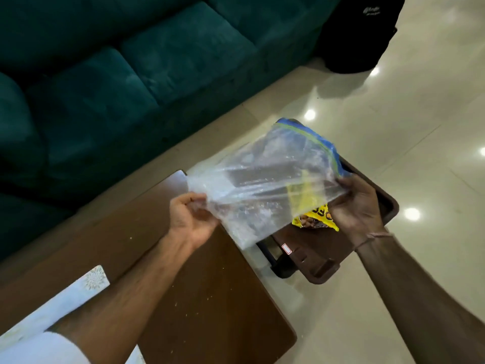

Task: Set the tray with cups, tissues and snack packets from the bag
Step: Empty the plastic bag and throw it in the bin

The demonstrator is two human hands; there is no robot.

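Note:
I hold a clear plastic zip bag [265, 179] with a blue-green seal strip in the air between both hands. My left hand [190, 219] pinches its lower corner. My right hand [360, 206] grips its other side, near the seal strip. A yellow snack packet [315, 219] shows beneath the bag, next to my right palm; whether it rests on the tray or is held I cannot tell. Under the bag lies a dark brown tray [315, 256] with a white sticker, jutting past the table's end. No cups or tissues are in sight.
A dark wooden table [204, 298] speckled with crumbs runs under my left arm, with a white patterned cloth [65, 298] at its near left. A teal sofa [118, 74] fills the far left. A black bag [359, 32] stands on the glossy tiled floor at top right.

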